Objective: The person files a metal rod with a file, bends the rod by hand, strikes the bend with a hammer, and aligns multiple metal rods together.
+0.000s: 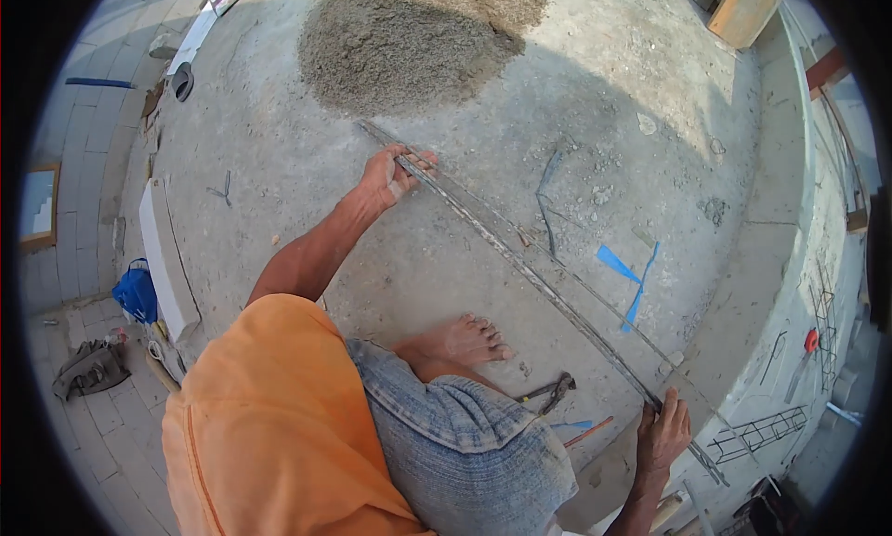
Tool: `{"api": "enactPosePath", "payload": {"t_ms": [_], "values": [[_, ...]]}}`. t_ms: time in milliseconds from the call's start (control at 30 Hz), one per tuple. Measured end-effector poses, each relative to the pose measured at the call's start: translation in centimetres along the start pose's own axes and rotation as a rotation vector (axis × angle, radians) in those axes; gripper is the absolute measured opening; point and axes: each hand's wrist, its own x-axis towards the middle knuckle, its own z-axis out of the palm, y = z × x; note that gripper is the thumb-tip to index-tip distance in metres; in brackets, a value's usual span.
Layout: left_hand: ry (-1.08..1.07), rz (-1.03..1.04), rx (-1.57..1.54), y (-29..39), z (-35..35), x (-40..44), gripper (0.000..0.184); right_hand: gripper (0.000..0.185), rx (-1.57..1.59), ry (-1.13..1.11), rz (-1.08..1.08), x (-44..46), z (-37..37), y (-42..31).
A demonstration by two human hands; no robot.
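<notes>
Several long thin metal rods [530, 268] run diagonally across the view, from near the sand pile down to the lower right. Around their upper part my left hand [395, 174] is closed, with its fingers wrapped under them. Farther down, my right hand [665, 431] grips the rods near their lower end, fingers bent and the palm hidden. One thinner rod lies slightly apart from the bundle, to its right. My bare foot [460, 341] rests on the concrete floor [362, 304] below the rods.
A pile of sand [400, 53] lies at the top. Pincers [556, 390] are near my knee, and blue strips [636, 281] lie right of the rods. A wire frame [757, 434] is at the lower right, a white board [167, 257] at the left.
</notes>
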Motion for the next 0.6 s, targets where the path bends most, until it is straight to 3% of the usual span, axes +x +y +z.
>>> {"api": "enactPosePath", "payload": {"t_ms": [67, 167, 267, 367, 433, 533, 600], "values": [[-0.032, -0.027, -0.121, -1.0, -0.4, 1.7, 0.032, 0.041, -0.036, -0.041, 0.038, 0.6, -0.7, -0.2], [0.144, 0.058, -0.239, -2.0, -0.9, 5.0, 0.032, 0.035, -0.074, 0.009, 0.028, 0.4, 0.1, 0.4], [0.069, 0.062, -0.342, -1.6, -7.8, 12.3, 0.033, 0.042, -0.081, 0.093, 0.014, -0.1, 1.2, 0.8], [0.114, 0.082, -0.279, -0.6, -7.4, 11.9, 0.032, 0.046, -0.198, 0.052, 0.055, 0.4, 1.0, 1.0], [0.090, 0.102, -0.245, 0.2, -7.6, 11.2, 0.030, 0.041, -0.154, 0.158, 0.017, 0.8, 1.6, 1.5], [-0.082, 0.121, -0.296, 2.3, -7.9, 10.6, 0.029, 0.035, -0.246, 0.136, 0.018, 1.6, 1.9, 1.3], [-0.004, 0.170, -0.236, 3.5, -7.5, 9.8, 0.031, 0.030, -0.288, 0.181, -0.012, 2.3, 1.8, 1.3]]}}
